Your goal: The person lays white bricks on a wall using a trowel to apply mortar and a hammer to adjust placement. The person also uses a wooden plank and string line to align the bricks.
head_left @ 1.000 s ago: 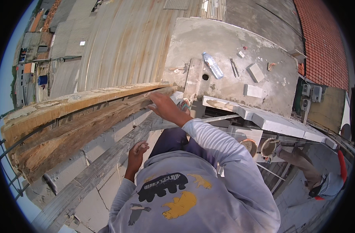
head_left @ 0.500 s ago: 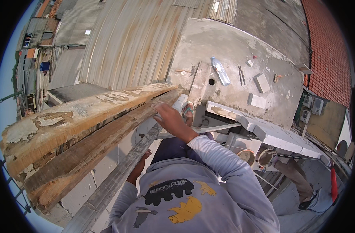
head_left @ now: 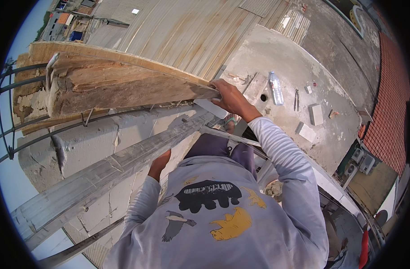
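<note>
My right hand is closed around the near right end of a rough brown wooden plank. The plank is tipped on its side over the steel rods, and its split, broken end points left. Behind it lies a second, mortar-crusted board, partly hidden. My left hand is low, beside a long grey beam; its fingers are mostly hidden, and I cannot tell whether they touch the beam.
Black rebar sticks out at the left beyond a block wall. On the concrete slab lie a plastic bottle, pliers and white blocks. My sandalled foot stands below. Another person is at lower right.
The brown plank has swung away from me and rolled up toward the mortar-crusted board, uncovering the rods and block wall. My right hand moved with its end. The whole view has shifted.
</note>
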A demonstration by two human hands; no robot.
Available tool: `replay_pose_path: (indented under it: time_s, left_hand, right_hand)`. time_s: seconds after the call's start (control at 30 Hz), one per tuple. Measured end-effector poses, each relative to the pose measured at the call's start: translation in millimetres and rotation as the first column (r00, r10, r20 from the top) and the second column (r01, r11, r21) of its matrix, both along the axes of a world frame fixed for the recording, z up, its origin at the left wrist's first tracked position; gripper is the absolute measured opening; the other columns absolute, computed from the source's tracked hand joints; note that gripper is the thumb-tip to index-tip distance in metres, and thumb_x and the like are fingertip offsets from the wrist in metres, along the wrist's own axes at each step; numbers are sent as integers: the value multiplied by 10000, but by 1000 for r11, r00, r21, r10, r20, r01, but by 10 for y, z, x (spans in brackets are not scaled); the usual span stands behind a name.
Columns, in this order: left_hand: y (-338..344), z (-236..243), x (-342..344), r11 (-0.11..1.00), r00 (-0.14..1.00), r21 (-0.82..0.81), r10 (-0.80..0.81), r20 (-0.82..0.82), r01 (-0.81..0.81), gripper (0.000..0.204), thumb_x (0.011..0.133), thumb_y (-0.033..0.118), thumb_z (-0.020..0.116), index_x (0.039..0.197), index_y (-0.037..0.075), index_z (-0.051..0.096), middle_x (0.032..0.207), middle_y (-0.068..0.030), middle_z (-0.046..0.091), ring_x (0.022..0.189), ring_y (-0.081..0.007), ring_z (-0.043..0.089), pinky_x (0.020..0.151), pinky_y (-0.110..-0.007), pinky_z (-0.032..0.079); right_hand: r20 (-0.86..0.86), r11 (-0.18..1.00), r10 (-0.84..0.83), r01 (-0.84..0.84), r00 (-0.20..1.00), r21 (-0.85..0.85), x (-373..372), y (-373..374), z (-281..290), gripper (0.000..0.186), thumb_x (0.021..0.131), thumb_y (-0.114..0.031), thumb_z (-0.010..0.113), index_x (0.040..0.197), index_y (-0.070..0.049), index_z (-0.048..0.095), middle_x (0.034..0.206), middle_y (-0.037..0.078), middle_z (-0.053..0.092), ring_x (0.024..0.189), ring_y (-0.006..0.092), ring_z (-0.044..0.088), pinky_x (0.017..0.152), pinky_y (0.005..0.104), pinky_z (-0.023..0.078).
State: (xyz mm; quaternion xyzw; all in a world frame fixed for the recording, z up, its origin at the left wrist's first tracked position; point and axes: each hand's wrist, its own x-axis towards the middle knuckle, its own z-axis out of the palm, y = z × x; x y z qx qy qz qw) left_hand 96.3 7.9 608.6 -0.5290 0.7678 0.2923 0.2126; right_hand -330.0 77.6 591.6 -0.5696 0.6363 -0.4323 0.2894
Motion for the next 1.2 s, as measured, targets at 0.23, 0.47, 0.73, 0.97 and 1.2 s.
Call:
replay_pose_path:
  time_s: [0.23, 0.47, 0.73, 0.97, 1.2]
  left_hand:
    - [37, 625, -459, 962, 936, -253, 11, -351, -106, 375, 1082, 195, 481, 1365, -1, 629, 1399, -205, 649, 1323, -360, 575, 1159, -421, 394]
    - [-124, 868, -623, 967, 702, -168, 14, -712, -190, 374, 1055, 163, 609, 1399, 18, 614, 1388, -142, 643, 1249, -278, 618, 1131, -393, 435]
    - [-600, 1033, -1096, 833, 430, 502, 552, -715, -234, 606, 1062, 337, 644, 1496, -47, 466, 1438, -234, 590, 1341, -311, 586, 1155, -434, 453]
    - [-854, 1181, -1478, 851, 398, 524, 487, -778, -17, 608, 1001, 243, 690, 1476, -65, 468, 1498, -261, 502, 1434, -352, 485, 1213, -503, 391]
    - [-958, 1356, -1477, 990, 648, 81, 136, -749, -114, 539, 846, 237, 861, 1263, -21, 639, 1184, -115, 667, 1162, -236, 590, 1065, -385, 411]
  right_hand:
    - [-65, 997, 59, -56, 996, 52, -29, 20, 27, 503, 901, -231, 798, 1295, 43, 647, 1156, 253, 683, 1062, 448, 655, 940, 497, 520]
    - [15, 981, 26, -28, 1000, 192, 79, 159, 136, 554, 919, -272, 778, 1349, 44, 631, 1213, 285, 707, 1154, 456, 669, 1009, 479, 530]
    - [-33, 1000, 2, -1, 999, 27, 57, 16, -41, 541, 894, -203, 806, 1371, -20, 627, 1085, 264, 732, 985, 448, 709, 864, 482, 568]
    - [-59, 994, -83, 86, 995, 62, 171, 0, -276, 574, 905, -191, 788, 1436, -80, 598, 1173, 230, 724, 1048, 448, 690, 914, 490, 568]
    - [34, 989, -130, 132, 991, -72, 442, -103, -352, 620, 883, -123, 787, 1461, -78, 567, 1219, 211, 715, 1088, 409, 691, 943, 488, 550]
